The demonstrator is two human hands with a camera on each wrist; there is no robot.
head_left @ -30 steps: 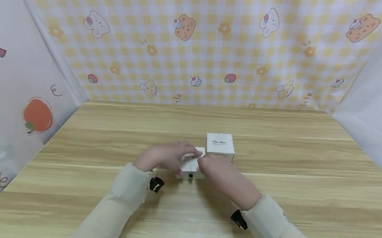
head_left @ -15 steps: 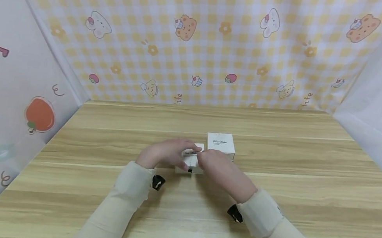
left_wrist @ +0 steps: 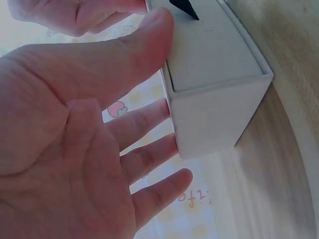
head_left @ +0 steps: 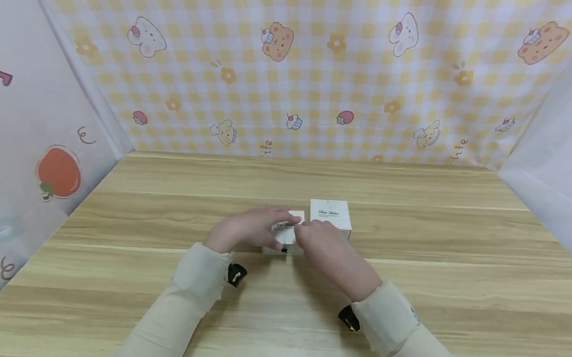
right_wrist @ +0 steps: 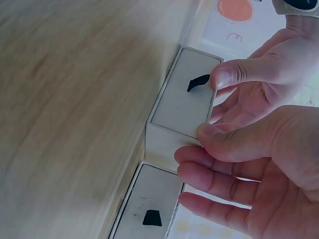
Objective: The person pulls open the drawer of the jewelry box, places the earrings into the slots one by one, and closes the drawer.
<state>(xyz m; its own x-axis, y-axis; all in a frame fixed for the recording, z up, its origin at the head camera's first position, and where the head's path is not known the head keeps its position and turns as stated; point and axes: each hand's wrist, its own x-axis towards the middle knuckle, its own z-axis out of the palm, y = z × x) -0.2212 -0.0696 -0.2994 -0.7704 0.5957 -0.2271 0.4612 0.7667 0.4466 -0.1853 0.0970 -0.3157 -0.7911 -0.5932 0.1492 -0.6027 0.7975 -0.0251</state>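
A small white drawer box (head_left: 286, 237) with dark print on its top and a black pull tab on its front stands on the table between both hands. My left hand (head_left: 254, 227) holds its left part, the thumb at the front's upper edge and the fingers spread over the top and side. My right hand (head_left: 332, 255) grips the right corner, its thumb (right_wrist: 219, 139) on the front edge and its fingers bent by the side. A second white box (head_left: 331, 213), also printed on top, stands just right of the held one; its black tab shows in the right wrist view.
The wood-grain table (head_left: 269, 330) spreads out around the boxes. A yellow checked cloth (head_left: 330, 71) with cartoon prints hangs behind, and white cloth walls (head_left: 0, 128) stand at the sides. Each wrist wears a black device (head_left: 237, 274).
The held box has slid a little away from me along the table, until beside the second box. Both hands moved with it and kept their hold; the second box stayed put.
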